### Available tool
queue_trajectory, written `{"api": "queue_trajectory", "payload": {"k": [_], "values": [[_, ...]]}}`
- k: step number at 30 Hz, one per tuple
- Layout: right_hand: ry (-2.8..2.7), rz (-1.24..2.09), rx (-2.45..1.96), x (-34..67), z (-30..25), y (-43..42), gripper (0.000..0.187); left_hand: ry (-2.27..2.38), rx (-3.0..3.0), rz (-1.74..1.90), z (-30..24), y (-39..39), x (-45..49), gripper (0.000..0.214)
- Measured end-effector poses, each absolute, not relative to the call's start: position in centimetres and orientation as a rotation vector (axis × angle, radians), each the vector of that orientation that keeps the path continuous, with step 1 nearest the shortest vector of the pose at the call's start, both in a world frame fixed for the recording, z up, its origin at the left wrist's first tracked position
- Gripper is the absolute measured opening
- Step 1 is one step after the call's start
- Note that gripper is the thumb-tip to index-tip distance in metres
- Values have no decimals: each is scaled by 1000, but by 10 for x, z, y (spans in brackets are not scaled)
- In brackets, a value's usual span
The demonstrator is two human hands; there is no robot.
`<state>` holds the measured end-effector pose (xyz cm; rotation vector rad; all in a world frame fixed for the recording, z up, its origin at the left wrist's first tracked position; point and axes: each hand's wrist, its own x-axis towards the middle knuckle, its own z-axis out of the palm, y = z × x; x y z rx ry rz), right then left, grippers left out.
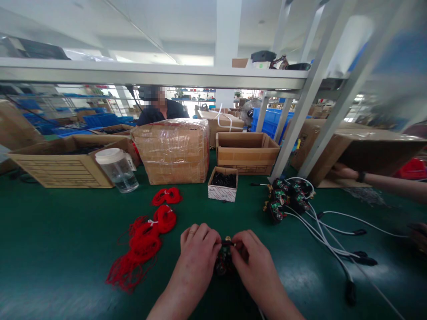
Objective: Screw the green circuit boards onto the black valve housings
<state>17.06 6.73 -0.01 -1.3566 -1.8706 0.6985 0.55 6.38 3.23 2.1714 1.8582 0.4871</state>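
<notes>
Room: was an assembly workshop
Front: flat green bench (83, 235) bore black-and-green wired circuit units (277, 208)
Background: blue plastic crates (100, 120) stood

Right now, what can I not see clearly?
In the head view:
Small device: partly covered by left hand and right hand.
Black pieces in small box: too small to identify.
Open brown carton: floor hidden by front wall.
Dark shape: blurred, cut off by right edge.

Tbl (83, 218) is dk grn, wire coils (146, 245) red, cables (324, 241) wht, unit (221, 266) blk/grn.
</notes>
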Motion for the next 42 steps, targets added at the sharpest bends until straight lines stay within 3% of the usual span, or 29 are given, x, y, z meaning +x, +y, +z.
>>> {"api": "queue_trajectory", "payload": {"k": [25, 34, 42], "values": [[-1882, 712, -1360, 168, 1, 73, 13, 1681, 1957, 688, 30, 66, -3, 15], [-1866, 701, -1361, 167, -4, 75, 19, 1553, 1782, 838, 24, 62, -14, 22], [-1863, 702, -1374, 166, -2, 74, 19, 1526, 1642, 800, 25, 64, -12, 17]]}}
